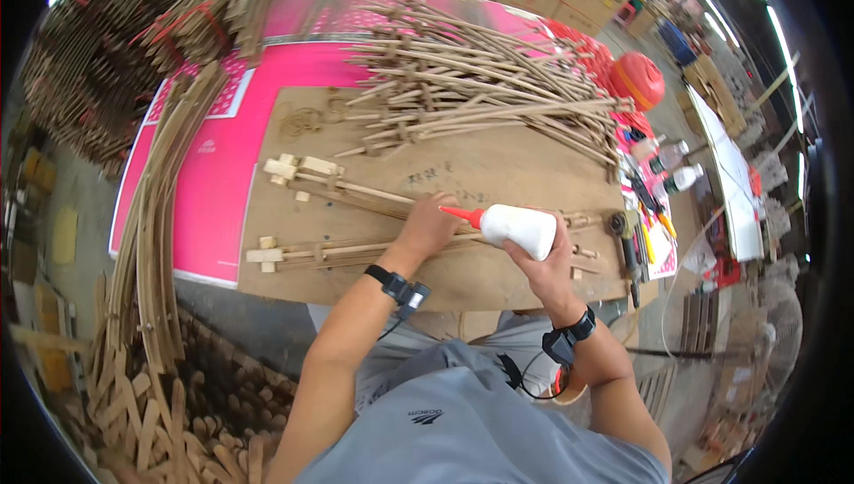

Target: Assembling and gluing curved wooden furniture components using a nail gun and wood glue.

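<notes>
My right hand point(544, 257) is wrapped round a white squeeze bottle point(520, 228), tilted so that its red pointed nozzle aims left. The nozzle tip hangs next to my left hand point(429, 228), whose fingers are curled over a thin wooden rod at the middle of the brown board. Most of those fingertips are hidden. Left of that hand, slim wooden strips point(365, 189) run to small pale wooden blocks point(283, 167). A second row of strips point(342, 253) lies nearer me, with another pale block point(264, 255) at its left end.
Behind the brown board point(302, 284) is a large pile of wooden rod frames point(480, 75). Rubber bands point(302, 121) lie left of it. A power drill point(624, 239) and clear bottles point(680, 180) stand right. Long slats point(160, 217) cross the pink sheet point(209, 208); a red twine ball point(637, 81) sits far right.
</notes>
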`<action>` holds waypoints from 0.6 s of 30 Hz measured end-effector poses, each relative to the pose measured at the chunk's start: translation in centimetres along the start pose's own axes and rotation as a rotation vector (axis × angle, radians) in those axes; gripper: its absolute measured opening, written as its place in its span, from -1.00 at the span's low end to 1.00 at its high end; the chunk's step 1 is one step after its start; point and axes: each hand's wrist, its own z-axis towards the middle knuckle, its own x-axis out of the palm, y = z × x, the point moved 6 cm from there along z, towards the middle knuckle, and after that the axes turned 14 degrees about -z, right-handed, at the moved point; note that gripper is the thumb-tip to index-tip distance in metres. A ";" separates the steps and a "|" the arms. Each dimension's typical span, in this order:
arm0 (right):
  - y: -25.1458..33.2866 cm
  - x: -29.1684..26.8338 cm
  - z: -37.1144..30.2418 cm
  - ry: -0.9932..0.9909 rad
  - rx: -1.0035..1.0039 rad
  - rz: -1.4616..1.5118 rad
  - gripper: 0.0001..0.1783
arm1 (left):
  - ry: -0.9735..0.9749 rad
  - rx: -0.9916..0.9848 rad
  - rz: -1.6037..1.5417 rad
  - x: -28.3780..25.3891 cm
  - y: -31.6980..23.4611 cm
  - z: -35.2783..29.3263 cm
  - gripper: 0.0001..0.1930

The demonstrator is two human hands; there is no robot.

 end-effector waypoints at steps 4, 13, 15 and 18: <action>1.4 5.2 1.9 0.072 -0.140 -0.065 -0.36 | -0.257 0.069 -0.666 -1.0 -1.1 -0.1 -0.87; 4.9 16.2 5.1 0.138 -0.421 -0.307 -0.33 | -0.212 0.175 -0.204 -0.8 -1.8 0.0 -0.73; 4.6 17.4 5.4 0.137 -0.457 -0.332 -0.35 | -0.188 0.168 -0.060 -0.6 -2.0 0.1 -0.72; 4.2 18.5 5.6 0.186 -0.419 -0.361 -0.36 | -0.176 0.166 0.036 -0.8 -2.2 0.1 -0.69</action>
